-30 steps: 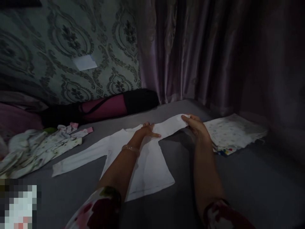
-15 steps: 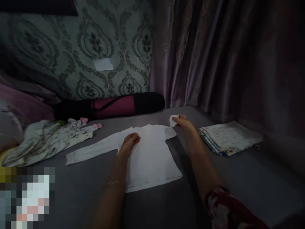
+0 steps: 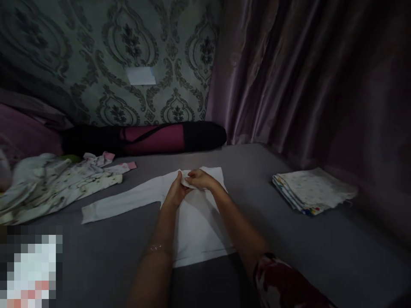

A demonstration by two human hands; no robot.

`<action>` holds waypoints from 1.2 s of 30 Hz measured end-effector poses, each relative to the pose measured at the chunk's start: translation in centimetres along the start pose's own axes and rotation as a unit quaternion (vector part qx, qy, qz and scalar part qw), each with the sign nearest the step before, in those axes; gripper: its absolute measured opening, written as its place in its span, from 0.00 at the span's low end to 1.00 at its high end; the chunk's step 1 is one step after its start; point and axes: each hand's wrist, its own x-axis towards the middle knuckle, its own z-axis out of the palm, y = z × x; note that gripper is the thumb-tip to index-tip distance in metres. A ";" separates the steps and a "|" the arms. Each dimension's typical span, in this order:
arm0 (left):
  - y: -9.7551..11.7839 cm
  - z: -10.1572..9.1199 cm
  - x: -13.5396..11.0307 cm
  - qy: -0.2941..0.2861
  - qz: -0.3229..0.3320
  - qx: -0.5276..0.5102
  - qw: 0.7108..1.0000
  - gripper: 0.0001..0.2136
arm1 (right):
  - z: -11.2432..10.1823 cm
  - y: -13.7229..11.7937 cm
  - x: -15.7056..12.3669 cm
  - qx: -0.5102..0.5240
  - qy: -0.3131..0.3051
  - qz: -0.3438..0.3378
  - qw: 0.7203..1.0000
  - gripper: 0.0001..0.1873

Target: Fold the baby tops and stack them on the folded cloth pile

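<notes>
A white long-sleeved shirt lies spread on the grey bed surface, one sleeve stretched out to the left. Its other sleeve is folded inward across the chest. My right hand pinches that folded sleeve near the neckline. Close beside it, my left hand is at the shirt's left shoulder, with the sleeve end between its thumb and fingers. Both forearms cover parts of the shirt's body.
Folded patterned cloths lie stacked on the right. Rumpled printed baby clothes are heaped on the left. A long black and maroon bag rests along the wall, next to purple curtains. The lower left corner is pixelated.
My right hand has brought the sleeve from the right side over onto the shirt's chest. It now meets my left hand, which has turned thumb-up and taken the cloth.
</notes>
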 end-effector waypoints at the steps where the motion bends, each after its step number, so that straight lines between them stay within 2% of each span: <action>1: -0.2 0.0 0.0 0.006 0.014 0.008 1.000 0.13 | 0.0 0.5 0.0 -0.022 -0.003 -0.006 1.000 0.10; 3: -0.6 -0.1 0.0 0.039 0.048 0.030 0.998 0.08 | -0.8 1.5 -0.1 -0.062 0.013 -0.002 0.998 0.09; 8: -1.3 -0.5 0.3 0.091 0.100 0.113 0.984 0.14 | -4.3 3.9 -0.5 -0.147 0.126 0.052 0.980 0.16; 12: -1.4 -1.2 0.8 0.088 0.166 0.167 0.968 0.17 | -4.4 5.8 -1.1 -0.238 0.161 0.043 0.957 0.22; 17: -1.0 -2.0 0.6 0.103 0.240 0.264 0.928 0.16 | -2.1 7.8 -0.8 -0.327 0.126 0.055 0.935 0.34; 23: -0.4 -2.5 -0.7 0.161 0.278 0.404 0.857 0.29 | -1.6 8.6 -0.8 -0.346 0.126 0.047 0.929 0.37; 25: -0.4 -2.5 -1.0 0.145 0.278 0.410 0.856 0.26 | -1.6 8.6 -0.8 -0.348 0.127 0.044 0.928 0.37; 30: -0.4 -2.5 -0.7 0.145 0.269 0.372 0.876 0.09 | -1.6 8.8 -0.6 -0.349 0.118 0.054 0.928 0.38; 33: -0.3 -2.8 -0.2 0.146 0.248 0.390 0.875 0.07 | -1.8 8.8 -0.4 -0.350 0.105 0.057 0.929 0.38; 36: -0.3 -3.0 -0.1 0.149 0.249 0.433 0.853 0.08 | -2.1 8.3 -0.5 -0.354 0.102 0.057 0.928 0.37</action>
